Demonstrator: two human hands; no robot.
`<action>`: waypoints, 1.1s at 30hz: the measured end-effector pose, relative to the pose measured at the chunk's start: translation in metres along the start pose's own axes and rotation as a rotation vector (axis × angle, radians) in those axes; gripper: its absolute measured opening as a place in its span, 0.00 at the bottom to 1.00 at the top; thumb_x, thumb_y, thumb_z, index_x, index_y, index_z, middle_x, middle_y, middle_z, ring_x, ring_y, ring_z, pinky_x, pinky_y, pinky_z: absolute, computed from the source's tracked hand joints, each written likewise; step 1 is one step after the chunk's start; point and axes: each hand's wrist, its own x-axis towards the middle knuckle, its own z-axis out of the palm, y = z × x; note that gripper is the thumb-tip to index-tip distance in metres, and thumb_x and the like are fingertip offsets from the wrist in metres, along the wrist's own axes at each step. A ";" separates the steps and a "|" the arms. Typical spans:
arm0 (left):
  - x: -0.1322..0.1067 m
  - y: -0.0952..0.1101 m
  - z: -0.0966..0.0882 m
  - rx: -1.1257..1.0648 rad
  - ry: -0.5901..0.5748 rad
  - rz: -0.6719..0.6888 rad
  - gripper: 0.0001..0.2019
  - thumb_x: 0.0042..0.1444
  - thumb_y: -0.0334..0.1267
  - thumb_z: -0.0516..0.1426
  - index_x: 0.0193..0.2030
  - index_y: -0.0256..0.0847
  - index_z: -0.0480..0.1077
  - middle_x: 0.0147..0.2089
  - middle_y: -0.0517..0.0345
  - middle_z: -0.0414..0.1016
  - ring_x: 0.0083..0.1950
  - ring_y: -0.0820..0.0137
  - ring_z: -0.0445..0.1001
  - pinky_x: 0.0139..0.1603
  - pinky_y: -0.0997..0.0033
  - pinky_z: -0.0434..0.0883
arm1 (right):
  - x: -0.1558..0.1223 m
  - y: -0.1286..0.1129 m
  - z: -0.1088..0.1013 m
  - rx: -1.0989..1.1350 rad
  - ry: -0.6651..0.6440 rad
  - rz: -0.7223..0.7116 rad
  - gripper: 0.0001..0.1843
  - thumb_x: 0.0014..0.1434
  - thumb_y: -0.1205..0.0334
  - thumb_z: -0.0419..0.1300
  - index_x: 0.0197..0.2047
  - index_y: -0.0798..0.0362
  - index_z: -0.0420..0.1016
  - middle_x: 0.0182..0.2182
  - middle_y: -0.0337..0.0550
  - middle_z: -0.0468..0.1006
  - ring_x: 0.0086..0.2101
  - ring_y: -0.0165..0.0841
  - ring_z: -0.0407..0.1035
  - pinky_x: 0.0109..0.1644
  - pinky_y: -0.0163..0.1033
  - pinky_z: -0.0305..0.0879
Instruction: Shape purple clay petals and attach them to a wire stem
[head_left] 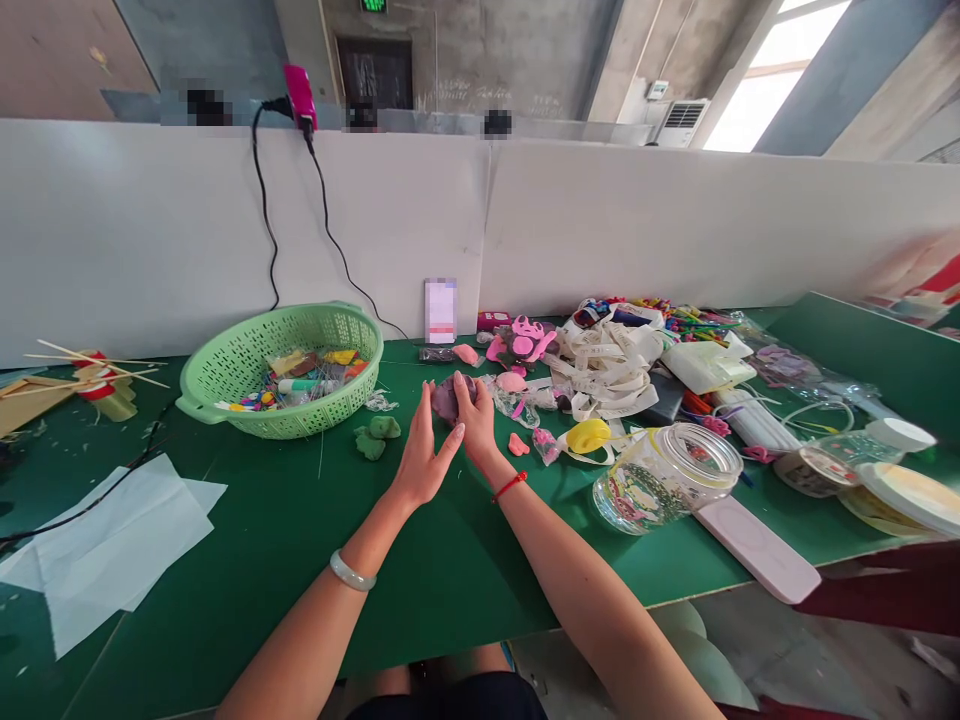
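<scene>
A lump of purple clay [448, 397] rests on the green table [300, 530] just in front of me. My right hand [476, 418], a red string at its wrist, curls over the lump's right side and grips it. My left hand [421, 455] is held flat with the fingers straight and together, its fingertips up against the lump's left side. A pale bangle circles my left wrist. Two small green clay pieces [377, 436] lie just left of my hands. A small pink clay bit [518, 444] sits to the right.
A green plastic basket [225, 360] of small craft bits stands at the left. White paper sheets [112, 550] lie near left. A glass jar [660, 478] on its side, yellow clay [589, 435], paper tape, a pink toy [523, 340] and lids crowd the right. White partition behind.
</scene>
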 end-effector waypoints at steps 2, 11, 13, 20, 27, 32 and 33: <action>-0.002 0.002 0.001 -0.007 -0.036 -0.001 0.47 0.67 0.61 0.53 0.81 0.45 0.30 0.84 0.43 0.31 0.84 0.54 0.36 0.81 0.45 0.46 | 0.000 -0.002 0.000 0.017 -0.003 0.024 0.25 0.57 0.35 0.61 0.32 0.49 0.62 0.27 0.32 0.61 0.28 0.27 0.54 0.29 0.35 0.58; -0.004 0.001 0.005 -0.112 -0.100 -0.043 0.50 0.68 0.59 0.53 0.79 0.55 0.18 0.83 0.54 0.13 0.83 0.57 0.22 0.81 0.44 0.39 | -0.002 -0.007 0.001 -0.012 0.013 0.042 0.29 0.55 0.30 0.61 0.31 0.47 0.58 0.25 0.32 0.59 0.25 0.27 0.53 0.24 0.35 0.53; -0.005 0.000 0.007 -0.125 -0.088 -0.043 0.50 0.69 0.58 0.54 0.79 0.54 0.17 0.83 0.52 0.13 0.83 0.56 0.22 0.81 0.43 0.39 | -0.002 -0.006 0.000 -0.008 0.028 0.063 0.30 0.55 0.30 0.60 0.31 0.47 0.56 0.25 0.32 0.58 0.25 0.27 0.52 0.24 0.36 0.52; -0.007 -0.003 0.009 -0.162 -0.164 -0.061 0.54 0.68 0.59 0.54 0.77 0.53 0.11 0.81 0.52 0.08 0.83 0.56 0.20 0.81 0.44 0.37 | -0.004 0.002 0.002 -0.051 0.047 0.018 0.30 0.56 0.28 0.58 0.32 0.47 0.57 0.28 0.33 0.60 0.29 0.29 0.56 0.32 0.38 0.59; -0.004 -0.005 0.007 -0.155 -0.122 -0.059 0.50 0.68 0.61 0.51 0.78 0.56 0.14 0.82 0.56 0.10 0.83 0.58 0.22 0.82 0.46 0.38 | -0.005 0.002 0.003 -0.069 0.008 -0.022 0.25 0.60 0.33 0.55 0.33 0.46 0.54 0.29 0.35 0.59 0.30 0.31 0.58 0.33 0.39 0.60; -0.002 -0.007 0.005 -0.158 -0.085 -0.038 0.49 0.67 0.62 0.53 0.80 0.54 0.21 0.83 0.53 0.16 0.84 0.56 0.28 0.82 0.48 0.44 | -0.007 0.005 0.005 -0.075 0.016 -0.020 0.25 0.60 0.34 0.56 0.33 0.46 0.55 0.29 0.34 0.60 0.28 0.30 0.57 0.32 0.39 0.59; -0.002 -0.007 0.004 -0.161 -0.072 -0.035 0.49 0.67 0.62 0.53 0.80 0.54 0.21 0.84 0.51 0.18 0.84 0.56 0.30 0.81 0.48 0.46 | -0.007 0.004 0.006 -0.058 -0.002 -0.019 0.25 0.60 0.33 0.57 0.34 0.46 0.56 0.28 0.34 0.59 0.28 0.30 0.57 0.30 0.38 0.58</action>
